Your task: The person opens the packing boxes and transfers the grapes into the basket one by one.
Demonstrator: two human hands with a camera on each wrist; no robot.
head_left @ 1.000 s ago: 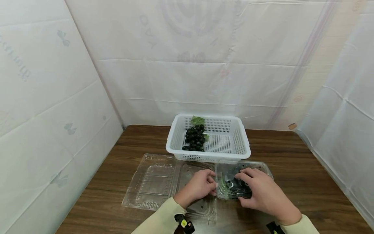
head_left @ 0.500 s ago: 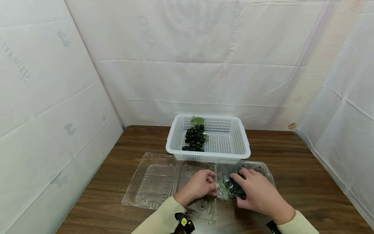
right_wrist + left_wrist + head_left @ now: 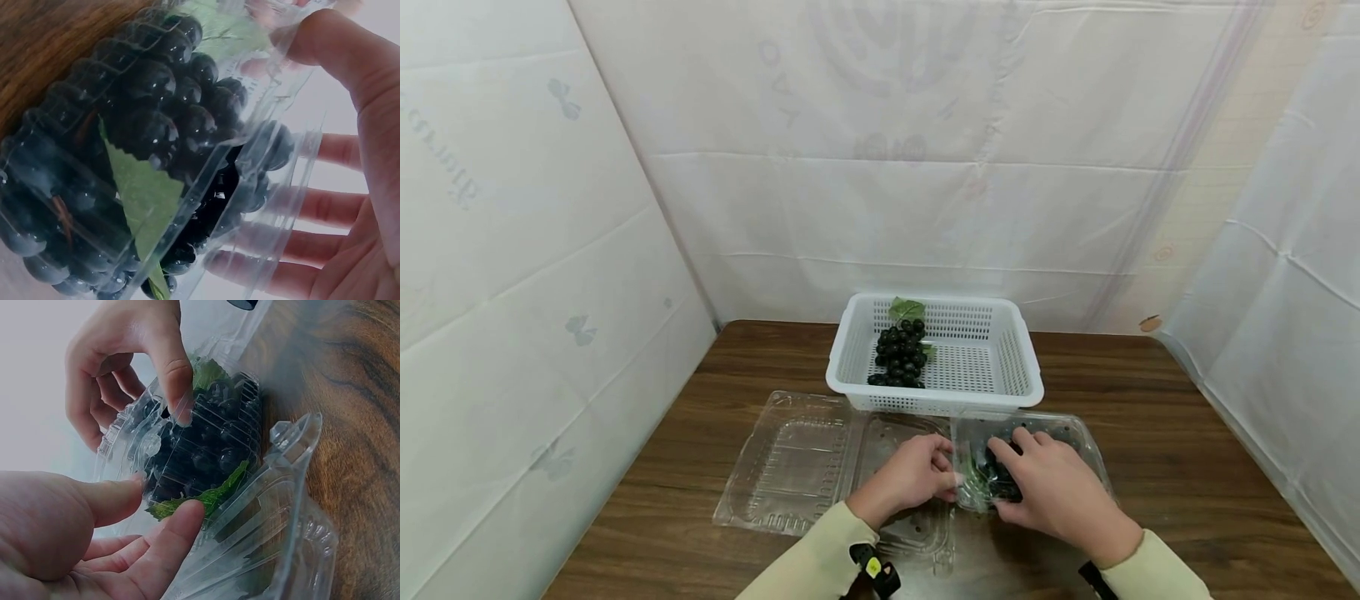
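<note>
A clear plastic clamshell box [image 3: 1073, 427] holds a bunch of dark grapes [image 3: 153, 128] with green leaves, at the right front of the table. Over its lid curve the fingers of my right hand [image 3: 1060, 492], thumb on the near side. In the right wrist view, the plastic lid edge stands slightly apart from the grapes, and some fingers show through it. At the box's left end, my left hand [image 3: 910, 475] holds the plastic between thumb and fingers, near a leaf [image 3: 228, 487]. Plastic glare hides whether the lid is latched.
A second clear clamshell [image 3: 797, 467] lies spread flat at the left, partly under my left forearm. Behind both boxes stands a white basket [image 3: 970, 402] with another grape bunch [image 3: 901, 350]. White sheets [image 3: 850, 208] wall in the wooden table [image 3: 760, 358].
My right hand has slid a little left across the box towards my left hand. The left hand stays nearly still at the box's end.
</note>
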